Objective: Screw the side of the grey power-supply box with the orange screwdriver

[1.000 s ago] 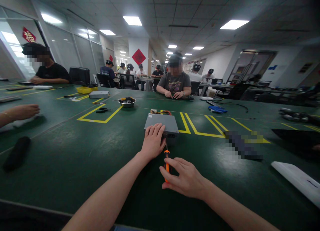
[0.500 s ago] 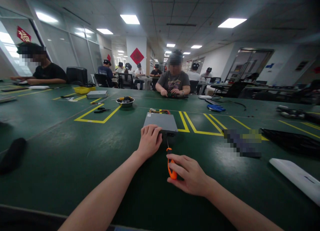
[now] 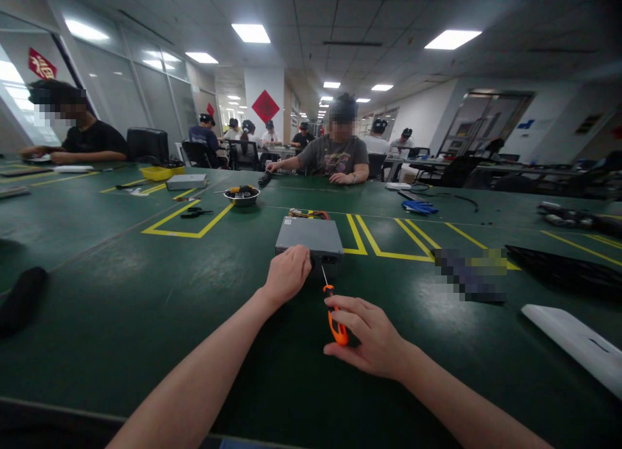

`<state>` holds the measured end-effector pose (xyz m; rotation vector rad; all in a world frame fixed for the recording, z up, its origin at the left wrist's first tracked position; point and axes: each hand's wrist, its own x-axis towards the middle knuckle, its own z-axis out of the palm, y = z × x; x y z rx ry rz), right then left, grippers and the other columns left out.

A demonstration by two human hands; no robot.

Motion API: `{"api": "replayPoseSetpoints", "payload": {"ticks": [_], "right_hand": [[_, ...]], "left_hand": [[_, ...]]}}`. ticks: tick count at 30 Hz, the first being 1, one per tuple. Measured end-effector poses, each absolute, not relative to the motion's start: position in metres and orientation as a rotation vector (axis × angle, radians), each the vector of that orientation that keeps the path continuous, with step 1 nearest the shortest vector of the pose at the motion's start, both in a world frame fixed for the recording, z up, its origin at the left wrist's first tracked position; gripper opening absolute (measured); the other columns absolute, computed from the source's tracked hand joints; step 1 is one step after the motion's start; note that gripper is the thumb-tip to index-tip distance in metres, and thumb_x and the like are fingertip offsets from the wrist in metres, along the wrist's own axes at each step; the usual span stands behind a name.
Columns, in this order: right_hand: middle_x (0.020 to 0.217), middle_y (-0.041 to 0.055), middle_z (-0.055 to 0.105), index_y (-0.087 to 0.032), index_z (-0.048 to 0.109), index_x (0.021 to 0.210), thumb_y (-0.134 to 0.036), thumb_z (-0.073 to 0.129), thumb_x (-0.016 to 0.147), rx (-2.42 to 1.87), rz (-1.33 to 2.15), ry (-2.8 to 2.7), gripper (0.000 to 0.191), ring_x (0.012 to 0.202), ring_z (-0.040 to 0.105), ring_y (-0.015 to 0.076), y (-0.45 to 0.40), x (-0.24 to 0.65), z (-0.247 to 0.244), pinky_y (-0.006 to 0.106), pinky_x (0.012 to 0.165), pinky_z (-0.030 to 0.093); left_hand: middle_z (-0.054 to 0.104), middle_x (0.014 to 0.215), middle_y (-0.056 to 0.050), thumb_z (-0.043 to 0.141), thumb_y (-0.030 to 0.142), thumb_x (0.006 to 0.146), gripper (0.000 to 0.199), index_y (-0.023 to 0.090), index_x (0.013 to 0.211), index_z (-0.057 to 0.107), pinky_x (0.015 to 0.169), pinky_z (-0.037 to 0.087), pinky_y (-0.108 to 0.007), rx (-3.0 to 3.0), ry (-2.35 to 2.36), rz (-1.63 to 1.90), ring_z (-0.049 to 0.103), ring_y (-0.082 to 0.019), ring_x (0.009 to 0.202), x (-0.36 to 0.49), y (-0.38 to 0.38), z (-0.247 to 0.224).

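Left hand [image 3: 286, 275] lying open on the grey metal box [image 3: 306, 236], well in from the near edge of the tabletop [image 3: 97, 319] — right hand [image 3: 367, 326] closed around the orange screwdriver [image 3: 336, 326], tip just short of the box's front — a steady hold and straight shaft best here

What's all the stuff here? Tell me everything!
table: one, green with yellow lines, underneath
box: one, grey, middle of the table
screwdriver: one, orange handle, in the right hand
bowl: one, silver, past the box
scissors: one pair, black, beside the bowl
tray: one, yellow, far left
wires: one bunch, red and yellow, behind the box
gloves: one heap, blue, right of the wires
person: one, grey shirt, across the table
left hand: one, bare, on the box
right hand: one, bare, around the screwdriver
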<state>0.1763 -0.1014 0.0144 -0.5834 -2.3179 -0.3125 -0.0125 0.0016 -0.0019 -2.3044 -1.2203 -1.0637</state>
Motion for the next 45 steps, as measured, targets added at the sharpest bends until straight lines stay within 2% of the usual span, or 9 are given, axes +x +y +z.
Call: {"api": "replayPoseSetpoints", "payload": {"ticks": [3, 6, 9, 13, 19, 26, 34, 40, 45], "right_hand": [[0.107, 0.0168, 0.058, -0.014, 0.048, 0.11, -0.031, 0.045, 0.088, -0.585, -0.327, -2.399, 0.028, 0.093, 0.06, 0.0207, -0.106, 0.175, 0.021, 0.032, 0.072, 0.051], [0.108, 0.0165, 0.058, -0.015, 0.052, 0.109, -0.027, 0.048, 0.087, -0.56, -0.395, -2.436, 0.025, 0.093, 0.06, 0.0201, -0.108, 0.174, 0.022, 0.031, 0.071, 0.051], [0.105, 0.016, 0.061, -0.014, 0.052, 0.102, -0.03, 0.054, 0.085, -0.532, -0.419, -2.38, 0.023, 0.087, 0.062, 0.0187, -0.104, 0.174, 0.017, 0.03, 0.069, 0.051], [0.102, 0.0146, 0.062, -0.016, 0.048, 0.095, -0.036, 0.053, 0.086, -0.563, -0.356, -2.313, 0.023, 0.085, 0.063, 0.0185, -0.102, 0.174, 0.013, 0.029, 0.067, 0.052], [0.112, 0.0174, 0.056, -0.014, 0.048, 0.114, -0.03, 0.045, 0.088, -0.613, -0.328, -2.446, 0.031, 0.099, 0.059, 0.0214, -0.108, 0.172, 0.021, 0.032, 0.075, 0.051], [0.104, 0.0167, 0.061, -0.014, 0.047, 0.096, -0.034, 0.053, 0.086, -0.574, -0.338, -2.32, 0.024, 0.084, 0.063, 0.0191, -0.102, 0.172, 0.012, 0.029, 0.065, 0.053], [0.111, 0.0181, 0.057, -0.011, 0.045, 0.115, -0.033, 0.045, 0.087, -0.633, -0.255, -2.418, 0.035, 0.097, 0.059, 0.0229, -0.108, 0.172, 0.018, 0.034, 0.075, 0.052], [0.104, 0.0162, 0.06, -0.014, 0.048, 0.099, -0.034, 0.05, 0.086, -0.597, -0.299, -2.357, 0.024, 0.084, 0.062, 0.0203, -0.104, 0.171, 0.014, 0.031, 0.067, 0.052], [0.11, 0.0169, 0.058, -0.014, 0.046, 0.108, -0.042, 0.047, 0.087, -0.675, -0.195, -2.421, 0.035, 0.094, 0.061, 0.0226, -0.107, 0.171, 0.015, 0.034, 0.076, 0.052]], "left_hand": [[0.054, 0.067, -0.001, 0.03, 0.024, 0.091, 0.027, 0.019, 0.074, 0.051, 0.061, 0.038, -0.026, -2.294, -1.168, -1.041, 0.052, -0.014, 0.066, -0.012, 0.0, 0.0], [0.057, 0.075, -0.005, 0.034, 0.025, 0.09, 0.027, 0.019, 0.072, 0.052, 0.072, 0.04, -0.031, -2.239, -1.144, -1.062, 0.052, -0.017, 0.077, -0.01, -0.004, 0.004], [0.059, 0.106, -0.008, 0.037, 0.02, 0.089, 0.019, 0.017, 0.095, 0.055, 0.09, 0.037, -0.035, -2.21, -1.177, -1.16, 0.05, -0.02, 0.102, -0.007, -0.007, 0.006], [0.049, 0.129, -0.009, 0.04, 0.021, 0.088, 0.037, 0.017, 0.124, 0.042, 0.102, 0.029, -0.038, -2.271, -1.196, -1.131, 0.041, -0.02, 0.121, -0.004, -0.005, 0.006], [0.054, 0.125, -0.008, 0.042, 0.028, 0.088, 0.037, 0.019, 0.124, 0.046, 0.1, 0.03, -0.04, -2.296, -1.245, -1.061, 0.045, -0.022, 0.118, -0.002, -0.004, 0.003], [0.05, 0.129, -0.01, 0.042, 0.028, 0.088, 0.044, 0.016, 0.13, 0.039, 0.1, 0.028, -0.04, -2.266, -1.302, -1.01, 0.042, -0.023, 0.119, 0.001, -0.005, 0.001], [0.051, 0.126, -0.01, 0.043, 0.028, 0.087, 0.039, 0.017, 0.124, 0.044, 0.099, 0.029, -0.041, -2.256, -1.322, -0.989, 0.043, -0.024, 0.117, 0.002, -0.004, 0.001], [0.052, 0.124, -0.009, 0.044, 0.028, 0.087, 0.038, 0.018, 0.123, 0.046, 0.097, 0.03, -0.041, -2.262, -1.326, -0.991, 0.043, -0.024, 0.116, 0.003, -0.005, 0.002], [0.052, 0.123, -0.009, 0.044, 0.028, 0.086, 0.037, 0.02, 0.122, 0.047, 0.097, 0.03, -0.041, -2.259, -1.348, -0.984, 0.042, -0.024, 0.115, 0.003, -0.005, 0.003]]}}
